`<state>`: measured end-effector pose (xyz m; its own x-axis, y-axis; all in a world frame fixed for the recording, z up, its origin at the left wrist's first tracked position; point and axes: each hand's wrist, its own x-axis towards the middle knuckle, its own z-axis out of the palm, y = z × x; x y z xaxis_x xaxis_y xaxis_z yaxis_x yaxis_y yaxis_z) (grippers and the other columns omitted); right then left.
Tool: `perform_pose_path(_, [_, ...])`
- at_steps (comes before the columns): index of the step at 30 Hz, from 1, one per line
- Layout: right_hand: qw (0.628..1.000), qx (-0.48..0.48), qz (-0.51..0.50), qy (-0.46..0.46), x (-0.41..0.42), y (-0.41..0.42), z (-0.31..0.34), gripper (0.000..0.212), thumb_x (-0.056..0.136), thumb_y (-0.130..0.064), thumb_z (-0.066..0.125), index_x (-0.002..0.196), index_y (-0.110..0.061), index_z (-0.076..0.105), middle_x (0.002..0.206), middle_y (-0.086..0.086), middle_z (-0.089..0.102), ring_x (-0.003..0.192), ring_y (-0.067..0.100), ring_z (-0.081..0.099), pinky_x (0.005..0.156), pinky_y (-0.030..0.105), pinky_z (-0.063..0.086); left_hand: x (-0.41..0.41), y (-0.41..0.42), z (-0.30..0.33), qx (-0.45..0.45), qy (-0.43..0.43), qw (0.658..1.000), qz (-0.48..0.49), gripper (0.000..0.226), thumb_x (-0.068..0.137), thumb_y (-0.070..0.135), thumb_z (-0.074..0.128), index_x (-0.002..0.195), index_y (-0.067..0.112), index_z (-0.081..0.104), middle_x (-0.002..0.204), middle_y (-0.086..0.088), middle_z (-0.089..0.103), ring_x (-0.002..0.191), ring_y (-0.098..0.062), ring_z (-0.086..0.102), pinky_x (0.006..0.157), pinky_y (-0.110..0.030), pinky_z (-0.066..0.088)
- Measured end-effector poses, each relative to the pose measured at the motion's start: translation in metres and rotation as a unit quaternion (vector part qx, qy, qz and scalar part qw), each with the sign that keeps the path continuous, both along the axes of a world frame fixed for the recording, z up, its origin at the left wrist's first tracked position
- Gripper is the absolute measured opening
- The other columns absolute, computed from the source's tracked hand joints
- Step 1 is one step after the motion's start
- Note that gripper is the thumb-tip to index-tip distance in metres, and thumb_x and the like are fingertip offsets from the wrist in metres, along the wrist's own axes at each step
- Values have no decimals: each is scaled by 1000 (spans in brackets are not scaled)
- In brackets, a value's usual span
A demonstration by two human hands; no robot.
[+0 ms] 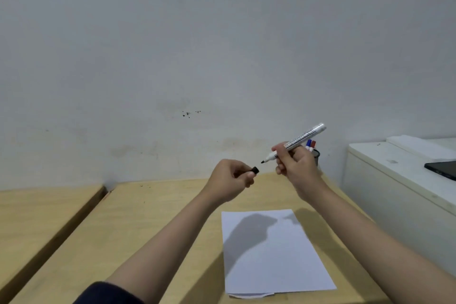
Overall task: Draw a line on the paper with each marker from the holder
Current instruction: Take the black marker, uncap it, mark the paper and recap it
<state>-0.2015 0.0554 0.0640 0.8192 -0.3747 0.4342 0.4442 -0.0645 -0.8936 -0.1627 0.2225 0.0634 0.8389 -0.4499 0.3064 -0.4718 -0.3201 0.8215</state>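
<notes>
My right hand (pixel 294 166) holds a white marker (pixel 299 139) with a black tip, uncapped, raised above the table with the tip pointing left and down. My left hand (pixel 228 181) pinches the black cap (pixel 255 170), a short gap from the tip. A blank white sheet of paper (pixel 274 254) lies flat on the wooden table (pixel 148 217) below both hands. Behind my right hand stands a dark holder (pixel 316 155) with a blue marker (pixel 308 144) and a red marker (pixel 313 143) poking out; most of the holder is hidden.
A white cabinet (pixel 394 180) stands to the right of the table with a dark flat device (pixel 441 169) on top. A second wooden tabletop (pixel 37 210) adjoins on the left across a gap. A grey wall rises directly behind.
</notes>
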Motion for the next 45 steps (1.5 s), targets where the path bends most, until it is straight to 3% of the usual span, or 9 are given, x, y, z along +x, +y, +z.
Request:
perform_pose_path(6, [1000,3,-2,22,26,-23,-8,19,92,-16,56,77,-8,63,51,-4,51,40,7,44,45,19,42,57,36,-37,70,34,991,108,11,77,9,71,87,6,73,73,-6,65,63,-17,55,48,-19,37])
perform_pose_path(11, [997,-36,2,67,52,-4,-45,21,89,-16,59,83,4,64,54,2,51,38,6,46,47,24,43,90,35,-66,159,52,975,146,17,78,4,63,92,6,72,97,-13,71,85,-23,63,67,-25,44])
perform_pose_path(16, [996,-27,30,85,64,10,-71,17,84,-10,67,67,-10,65,46,-5,54,39,8,47,44,21,43,106,32,-94,218,107,962,125,15,73,1,61,80,4,74,89,-12,74,78,-18,63,67,-22,46])
perform_pose_path(20, [994,-19,44,102,67,18,-88,13,80,-4,69,70,-7,61,51,-2,57,42,11,48,43,21,44,115,34,-108,205,135,962,123,21,72,1,61,56,15,60,58,0,59,58,-14,52,47,-18,39])
perform_pose_path(22, [991,-16,48,125,69,25,-96,17,80,-3,68,68,-8,58,52,-1,55,41,11,48,42,22,43,116,35,-110,195,141,963,118,9,73,4,61,69,11,66,64,-2,60,65,-18,55,54,-21,40])
perform_pose_path(26, [979,9,78,188,75,42,-106,13,81,-7,67,71,-10,59,55,8,58,38,16,49,37,23,38,107,44,-120,118,149,971,142,31,77,3,56,108,6,59,86,-7,64,77,-20,59,72,-25,47])
perform_pose_path(30, [970,30,77,231,86,53,-116,25,75,-26,76,62,-17,57,56,9,61,40,19,49,39,24,38,70,50,-126,-5,130,979,158,13,75,9,64,86,16,63,75,0,62,61,-7,56,59,-14,46])
perform_pose_path(38, [970,-22,-6,241,87,67,-139,31,76,-24,74,60,-7,52,54,15,62,40,13,55,39,23,37,57,56,-146,110,25,991,78,22,65,33,78,83,23,73,87,4,56,85,-15,60,80,-40,53])
perform_pose_path(45, [972,-80,5,223,89,67,-144,31,76,-23,74,64,2,59,55,9,66,47,6,63,48,19,46,61,57,-150,119,-21,990,70,25,65,40,75,85,26,72,86,6,55,84,-13,57,78,-39,50])
